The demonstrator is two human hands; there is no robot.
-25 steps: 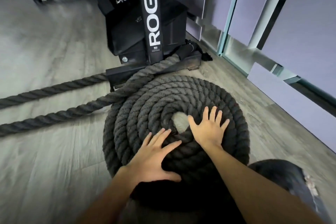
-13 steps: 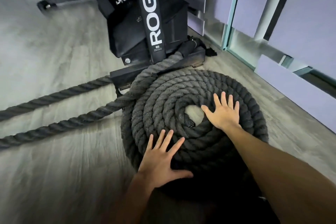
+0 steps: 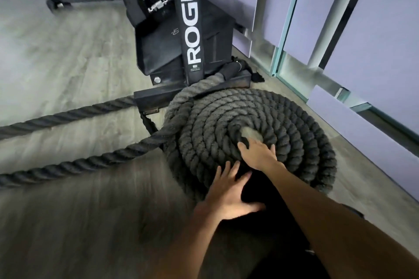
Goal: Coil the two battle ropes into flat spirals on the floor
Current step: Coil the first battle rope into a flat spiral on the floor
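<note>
My left hand lies flat, fingers spread and released, on the rim of the coiled rope at 6 o'clock. My right hand presses the inner turns; whether its blurred fingers curl I cannot tell. The coil sits on the floor, black rig at 12 o'clock, straight rope trailing toward 9.

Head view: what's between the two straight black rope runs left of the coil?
Bare grey wood-look floor between the upper black braided rope run and the lower run, plus a black strap near the coiled spiral. Seen in the head view.
</note>
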